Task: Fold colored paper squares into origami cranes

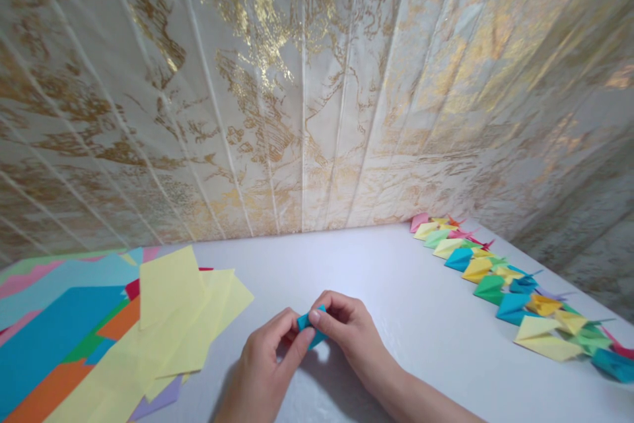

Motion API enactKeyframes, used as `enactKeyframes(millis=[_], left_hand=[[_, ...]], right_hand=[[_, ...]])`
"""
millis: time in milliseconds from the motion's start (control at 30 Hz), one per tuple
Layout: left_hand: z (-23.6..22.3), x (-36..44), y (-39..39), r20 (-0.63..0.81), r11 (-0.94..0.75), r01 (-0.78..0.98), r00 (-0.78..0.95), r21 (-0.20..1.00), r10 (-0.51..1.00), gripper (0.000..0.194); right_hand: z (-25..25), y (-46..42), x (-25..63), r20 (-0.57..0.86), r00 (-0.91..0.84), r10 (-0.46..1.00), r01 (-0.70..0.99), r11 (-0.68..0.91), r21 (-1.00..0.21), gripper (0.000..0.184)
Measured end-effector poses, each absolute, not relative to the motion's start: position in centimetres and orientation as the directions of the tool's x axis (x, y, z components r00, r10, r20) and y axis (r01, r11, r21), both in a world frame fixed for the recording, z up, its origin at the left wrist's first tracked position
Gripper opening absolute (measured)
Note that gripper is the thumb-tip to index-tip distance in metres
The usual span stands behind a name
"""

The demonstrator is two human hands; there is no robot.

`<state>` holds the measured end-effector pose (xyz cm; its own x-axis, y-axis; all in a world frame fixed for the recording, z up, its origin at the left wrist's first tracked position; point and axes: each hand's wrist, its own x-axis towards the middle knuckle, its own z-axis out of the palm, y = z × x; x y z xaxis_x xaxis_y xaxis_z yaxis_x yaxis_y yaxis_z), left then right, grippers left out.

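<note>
A small folded piece of blue paper (pixel 317 337) is pinched between both hands, just above the white table (pixel 297 264). My left hand (pixel 272 354) grips its left side with thumb and fingers closed. From the right, my right hand (pixel 349 327) holds the upper part, thumb pressed on the front face. The fingers cover much of the paper, so its full shape is hidden.
Loose coloured sheets lie at the left, with yellow paper (pixel 171 297) on top and blue paper (pixel 59 330) beside it. Rows of folded paper pieces (pixel 490 288) line the right edge. A gold-patterned curtain (pixel 297 113) hangs behind the table.
</note>
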<state>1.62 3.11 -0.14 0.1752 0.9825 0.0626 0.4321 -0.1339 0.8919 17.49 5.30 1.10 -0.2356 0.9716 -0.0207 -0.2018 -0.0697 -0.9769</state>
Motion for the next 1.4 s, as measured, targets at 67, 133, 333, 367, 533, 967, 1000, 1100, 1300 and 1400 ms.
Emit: enactKeyframes(millis=[67, 133, 333, 367, 533, 967, 1000, 1100, 1300, 1400], left_hand=[[-0.5, 1.6, 3.2, 0.073, -0.143, 0.411, 0.181, 0.9, 0.981, 0.025], [-0.8, 1.5, 3.3, 0.096, -0.142, 0.356, 0.143, 0.924, 0.985, 0.019], [-0.3, 1.4, 3.3, 0.062, -0.107, 0.316, 0.15, 0.943, 0.987, 0.027], [-0.2, 1.4, 3.2, 0.04, -0.097, 0.341, 0.172, 0.935, 0.984, 0.03], [-0.1, 1.4, 3.0, 0.071, -0.135, 0.447, 0.156, 0.884, 0.985, 0.033], [0.3, 1.6, 2.8, 0.176, -0.304, 0.577, 0.268, 0.758, 0.947, 0.031], [0.5, 1.6, 2.9, 0.179, -0.305, 0.577, 0.265, 0.758, 0.947, 0.032], [1.0, 1.7, 3.1, 0.196, -0.322, 0.578, 0.271, 0.749, 0.942, 0.03], [1.0, 1.4, 2.9, 0.121, -0.245, 0.557, 0.251, 0.793, 0.96, 0.032], [0.7, 1.2, 2.9, 0.003, -0.118, 0.525, 0.214, 0.843, 0.977, 0.036]], right_hand=[[1.2, 5.3, 17.5, -0.018, -0.224, 0.974, -0.211, -0.066, -0.975, 0.044], [1.2, 5.3, 17.6, -0.013, -0.199, 0.98, -0.234, -0.06, -0.97, 0.042], [1.1, 5.2, 17.6, -0.022, -0.187, 0.982, -0.28, -0.075, -0.957, 0.038], [1.0, 5.2, 17.6, -0.018, -0.19, 0.982, -0.287, -0.073, -0.955, 0.037], [1.0, 5.3, 17.6, -0.032, -0.204, 0.978, -0.309, -0.095, -0.946, 0.034], [1.3, 5.3, 17.7, 0.015, -0.205, 0.979, -0.213, -0.029, -0.977, 0.043], [1.2, 5.2, 17.7, 0.03, -0.201, 0.979, -0.211, -0.013, -0.977, 0.043], [0.9, 5.0, 17.6, 0.075, -0.204, 0.976, -0.172, 0.04, -0.984, 0.044], [1.4, 5.6, 18.4, 0.11, -0.252, 0.961, -0.019, 0.109, -0.994, 0.04], [1.5, 6.4, 19.0, 0.066, -0.308, 0.949, -0.034, 0.059, -0.998, 0.036]])
